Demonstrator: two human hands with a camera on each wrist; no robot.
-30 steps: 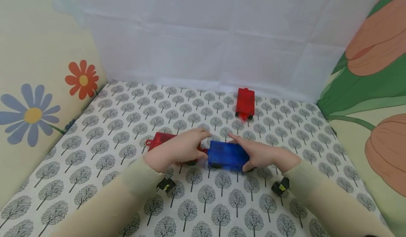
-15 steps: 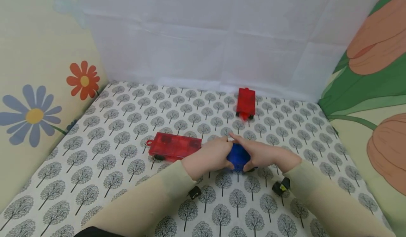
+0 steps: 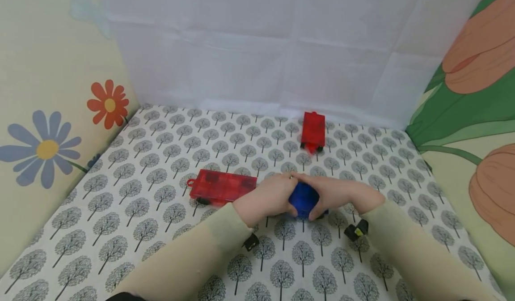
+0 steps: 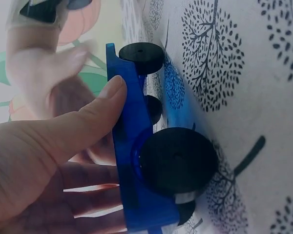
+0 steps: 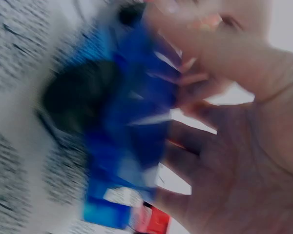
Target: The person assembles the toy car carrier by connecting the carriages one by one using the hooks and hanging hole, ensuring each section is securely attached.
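A blue see-through toy wagon [image 3: 303, 199] with black wheels sits between both hands in the middle of the patterned cloth. My left hand [image 3: 270, 197] grips its left end; in the left wrist view the thumb [image 4: 113, 90] presses one side while the fingers reach behind. From the right, my right hand [image 3: 337, 193] holds the other end between thumb and fingers, blurred in the right wrist view. The fingertips of the two hands meet over the wagon in the head view, hiding much of it. Beside the left hand lies a longer red toy wagon [image 3: 221, 187] with a ring at its end.
Toward the back stands another red toy wagon [image 3: 313, 132], its pointed end facing the hands. The cloth [image 3: 132, 220] carries a tree print. A white sheet [image 3: 249, 46] hangs behind, and flower-print panels [image 3: 44, 77] close off both sides.
My left hand has moved right, from beside the red wagon onto the left end of the blue wagon. The right hand stays at the blue wagon and has drawn closer to the left.
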